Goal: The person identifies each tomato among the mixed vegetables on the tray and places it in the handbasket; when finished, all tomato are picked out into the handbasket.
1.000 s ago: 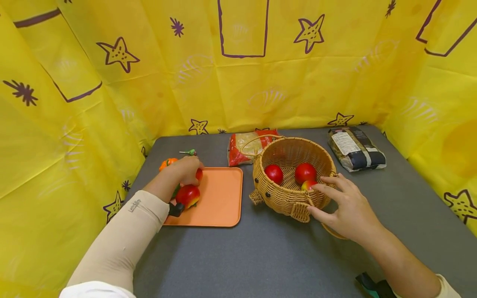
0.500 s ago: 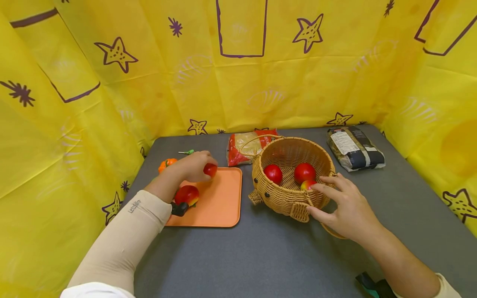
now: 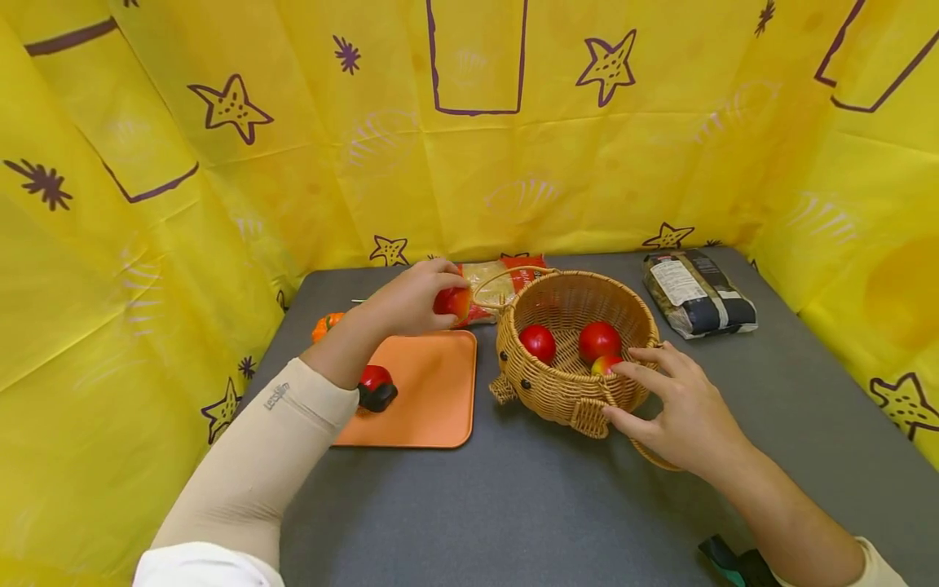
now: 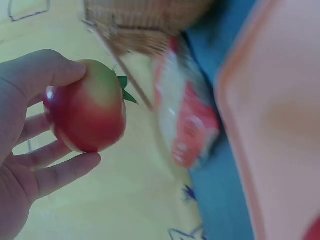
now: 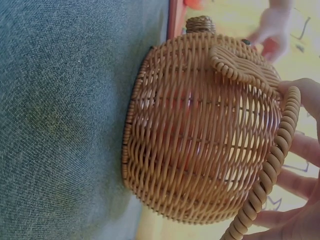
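My left hand (image 3: 411, 303) holds a red fruit (image 3: 453, 304) in the air between the tray and the wicker basket. In the left wrist view the fruit (image 4: 92, 110) shows a yellow-green patch and green leaves, pinched between thumb and fingers. My right hand (image 3: 685, 416) grips the near-right rim of the basket (image 3: 550, 391), thumb outside and fingers over the edge. Two red fruits (image 3: 538, 342) and a smaller-looking red-yellow one (image 3: 606, 366) lie inside. On the orange tray (image 3: 436, 408) another red fruit (image 3: 376, 375) is partly hidden by the black wrist camera.
A red-ended clear bag (image 3: 495, 285) lies behind the basket, and a dark labelled bag (image 3: 700, 293) at the back right. An orange pumpkin-like piece (image 3: 326, 327) sits beyond the tray's left side. The twisted basket handle (image 5: 270, 170) hangs down near my right hand. Yellow cloth surrounds the table.
My left hand has lifted the red fruit off the tray and carried it right and farther back, towards the basket. The right hand and the basket stay in place.
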Demonstrator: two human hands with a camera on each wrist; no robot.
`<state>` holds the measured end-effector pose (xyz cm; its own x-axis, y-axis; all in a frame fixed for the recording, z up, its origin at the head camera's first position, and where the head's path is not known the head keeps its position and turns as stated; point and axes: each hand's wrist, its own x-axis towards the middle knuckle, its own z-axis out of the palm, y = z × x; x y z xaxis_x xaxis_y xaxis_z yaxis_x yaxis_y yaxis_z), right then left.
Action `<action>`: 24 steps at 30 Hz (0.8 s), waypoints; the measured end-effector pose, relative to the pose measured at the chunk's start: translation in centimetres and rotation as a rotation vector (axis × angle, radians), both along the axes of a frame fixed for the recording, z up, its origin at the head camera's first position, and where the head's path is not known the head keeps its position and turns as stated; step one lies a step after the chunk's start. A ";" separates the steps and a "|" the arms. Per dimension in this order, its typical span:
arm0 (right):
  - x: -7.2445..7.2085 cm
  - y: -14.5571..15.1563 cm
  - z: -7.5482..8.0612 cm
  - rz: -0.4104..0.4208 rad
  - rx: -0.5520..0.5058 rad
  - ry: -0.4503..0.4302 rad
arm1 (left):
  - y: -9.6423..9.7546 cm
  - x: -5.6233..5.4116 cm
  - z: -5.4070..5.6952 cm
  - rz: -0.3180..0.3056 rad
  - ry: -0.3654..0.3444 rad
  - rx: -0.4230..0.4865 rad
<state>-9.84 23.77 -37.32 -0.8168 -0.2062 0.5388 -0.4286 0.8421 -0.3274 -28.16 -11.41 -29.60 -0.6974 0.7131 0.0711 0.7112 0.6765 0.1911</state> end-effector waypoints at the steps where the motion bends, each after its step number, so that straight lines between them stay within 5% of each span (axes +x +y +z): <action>1: 0.0 0.0 0.0 -0.001 0.001 -0.002 | 0.5 0.1 0.4 -0.004 0.000 0.016; 12: -0.1 0.0 -0.2 -0.002 0.006 -0.008 | 5.8 1.0 2.4 -0.084 0.045 0.123; 18: -0.1 0.1 -0.2 0.001 0.007 -0.006 | 8.5 1.5 2.4 -0.174 0.060 0.114; 24: 0.0 0.1 -0.1 -0.011 0.008 -0.022 | 10.8 1.9 1.4 -0.215 0.059 0.007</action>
<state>-9.82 23.88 -37.39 -0.8307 -0.2011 0.5191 -0.4119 0.8493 -0.3302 -26.25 -0.61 -28.16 -0.5235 0.8445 0.1127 0.8492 0.5064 0.1496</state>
